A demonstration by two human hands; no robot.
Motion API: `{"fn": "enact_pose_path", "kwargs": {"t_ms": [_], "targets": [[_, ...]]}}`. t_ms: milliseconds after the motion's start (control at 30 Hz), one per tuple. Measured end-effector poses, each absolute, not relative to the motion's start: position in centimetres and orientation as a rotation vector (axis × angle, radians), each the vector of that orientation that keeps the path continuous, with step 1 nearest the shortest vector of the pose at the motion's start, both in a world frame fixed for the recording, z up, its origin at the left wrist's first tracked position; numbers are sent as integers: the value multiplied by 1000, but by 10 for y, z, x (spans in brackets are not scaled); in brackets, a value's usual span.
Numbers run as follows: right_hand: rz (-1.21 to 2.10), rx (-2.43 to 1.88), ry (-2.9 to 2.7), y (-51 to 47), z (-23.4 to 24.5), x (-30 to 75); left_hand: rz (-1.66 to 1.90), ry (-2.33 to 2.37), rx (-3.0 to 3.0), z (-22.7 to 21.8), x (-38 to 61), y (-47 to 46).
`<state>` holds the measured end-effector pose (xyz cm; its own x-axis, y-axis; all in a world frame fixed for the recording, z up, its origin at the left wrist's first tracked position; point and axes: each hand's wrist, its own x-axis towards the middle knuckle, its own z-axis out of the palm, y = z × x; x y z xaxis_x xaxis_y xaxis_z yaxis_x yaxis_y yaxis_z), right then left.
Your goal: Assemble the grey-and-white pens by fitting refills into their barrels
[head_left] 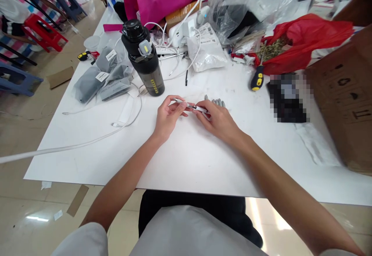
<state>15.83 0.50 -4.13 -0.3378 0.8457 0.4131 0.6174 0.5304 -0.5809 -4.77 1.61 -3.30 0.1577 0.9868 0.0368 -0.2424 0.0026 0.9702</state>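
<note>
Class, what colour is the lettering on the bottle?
The lettering is yellow, in the head view.

A black bottle [148, 68] (yellow lettering [154, 86] down its side) stands upright beside grey packets [86, 83]. A yellow-and-black screwdriver [257, 80] lies by a red bag [319, 35], which seems to hold dried plant bits [273, 50]. 1 red stool [39, 30] and 2 blue stools [14, 72] stand on the floor [17, 194].

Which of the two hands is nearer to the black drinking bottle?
Left. The left hand is just in front of the black drinking bottle, on the person's side and slightly right of it; the right hand is farther off, well to the bottle's right.
</note>
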Motion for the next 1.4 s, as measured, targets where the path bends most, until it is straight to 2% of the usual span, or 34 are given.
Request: {"fn": "enact_pose_path", "kwargs": {"t_ms": [133,400,600,1400], "targets": [[512,-1185,-2055,5,-46,160,1209,915,1196,-34,-47,15],[384,-1138,-2128,4,-43,159,1202,909,1248,-32,-48,15],[487,-1115,-2021,3,-44,157,1223,983,1216,-33,-50,17],[533,-1174,-2071,5,-39,159,1197,997,1243,-37,-50,19]]}}
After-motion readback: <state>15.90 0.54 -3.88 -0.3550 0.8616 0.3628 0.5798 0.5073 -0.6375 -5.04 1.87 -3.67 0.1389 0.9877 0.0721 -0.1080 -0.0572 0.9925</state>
